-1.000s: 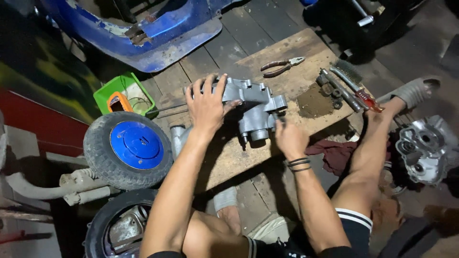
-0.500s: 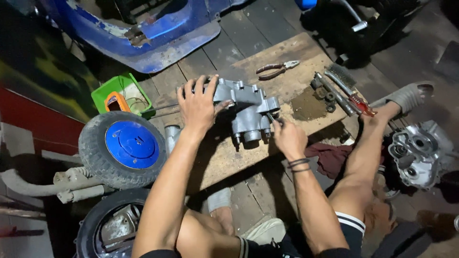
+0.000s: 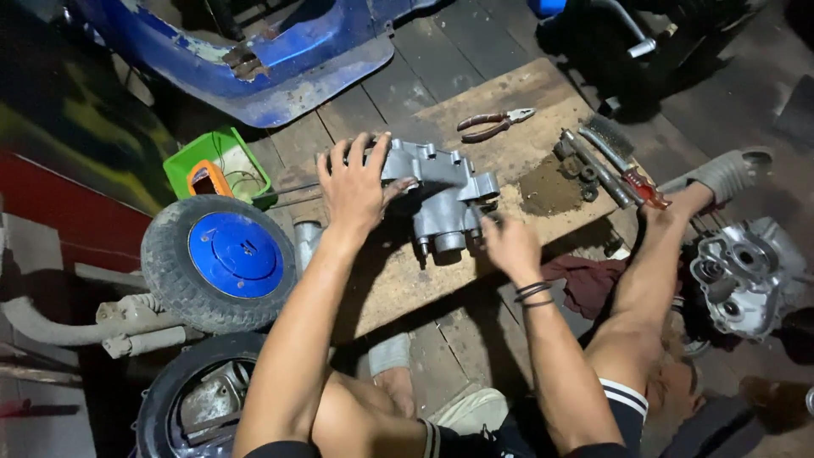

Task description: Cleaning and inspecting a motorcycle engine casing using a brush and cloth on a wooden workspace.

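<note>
Seen from above, a person sits on a dark plank floor at a low wooden board (image 3: 543,110) in the centre of the frame. On the board rests a grey cast-metal engine casing (image 3: 445,195). The left hand (image 3: 356,182) lies spread, fingers open, flat on the casing's upper left side, steadying it. The right hand (image 3: 509,246) is at the casing's lower right edge, fingers curled; whether it pinches a small part or tool cannot be told. The casing looks already taken off its machine and is being worked on; how much remains is unclear. Toward the upper right of the board lie pliers (image 3: 496,123), a wire brush (image 3: 623,157) and a patch of dark grime (image 3: 551,191). At the left stand a blue-hubbed wheel (image 3: 220,259) and a green tray (image 3: 216,165); another casing (image 3: 746,276) sits far right.
</note>
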